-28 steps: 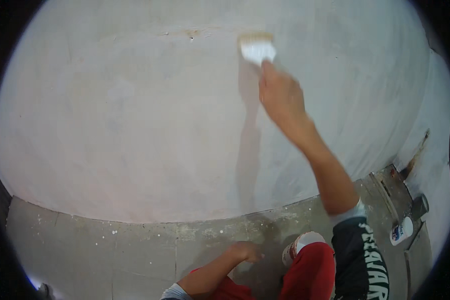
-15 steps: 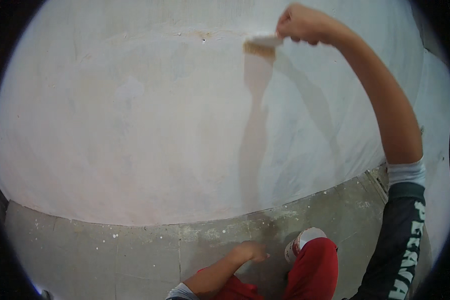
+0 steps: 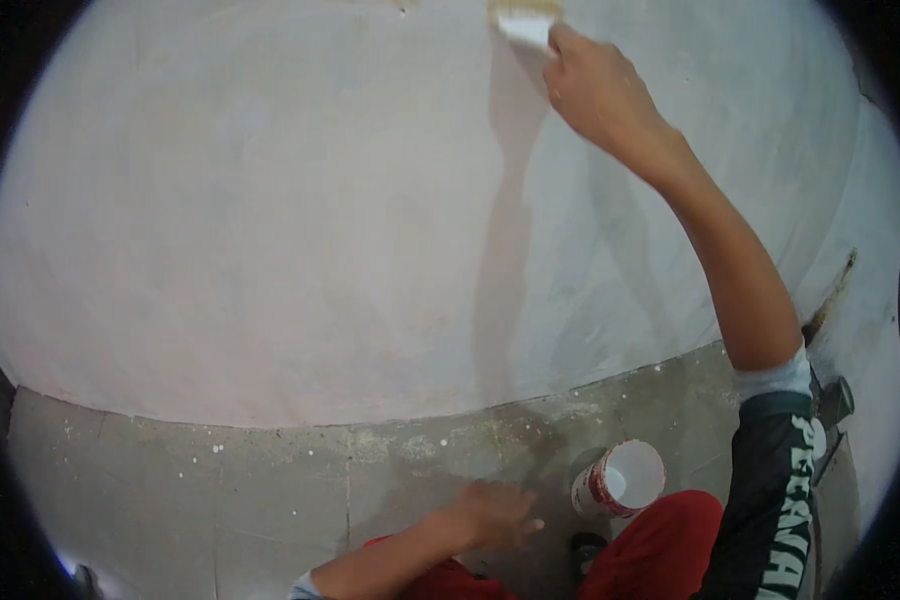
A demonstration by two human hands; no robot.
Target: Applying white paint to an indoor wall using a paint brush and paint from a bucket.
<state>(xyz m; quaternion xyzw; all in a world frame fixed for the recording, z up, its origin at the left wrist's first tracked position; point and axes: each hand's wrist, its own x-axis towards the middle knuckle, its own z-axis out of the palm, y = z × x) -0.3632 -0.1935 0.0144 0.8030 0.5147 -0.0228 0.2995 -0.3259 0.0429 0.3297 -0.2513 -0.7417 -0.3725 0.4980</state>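
Clasping a flat, bristled brush (image 3: 525,25), right hand (image 3: 605,92) faces mottled wall (image 3: 270,240); left hand (image 3: 490,515) empty.

Wall (image 3: 320,230) matt, mostly smooth; floor tiles (image 3: 270,500) dull, white-specked; bucket (image 3: 650,468) plastic-looking; trousers (image 3: 665,550) matt cloth.

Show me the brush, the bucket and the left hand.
Brush (image 3: 525,27), head view: its white body.
Bucket (image 3: 599,487), head view: its outer wall.
Left hand (image 3: 490,514), head view: back of the hand.
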